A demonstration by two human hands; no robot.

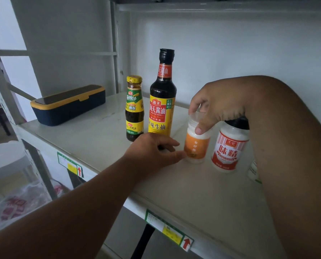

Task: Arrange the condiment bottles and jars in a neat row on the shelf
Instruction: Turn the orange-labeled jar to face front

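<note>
On the white shelf (184,186) stand an oyster sauce bottle (134,109) with a yellow cap and, to its right, a tall dark soy sauce bottle (161,101). Further right is a white sugar jar (196,146) with an orange label. My right hand (217,105) grips its clear lid from above. My left hand (154,152) rests at the foot of the soy bottle, its thumb touching the sugar jar's base. A red-and-white seasoning jar (228,150) stands right of the sugar jar. Another white container (253,171) is mostly hidden behind my right forearm.
A dark blue box with a yellow-trimmed lid (68,105) lies at the shelf's back left. Shelf uprights (114,45) rise behind it. Below left are a white round container (4,156) and plastic bags (21,202). Price labels (169,228) line the shelf's front edge.
</note>
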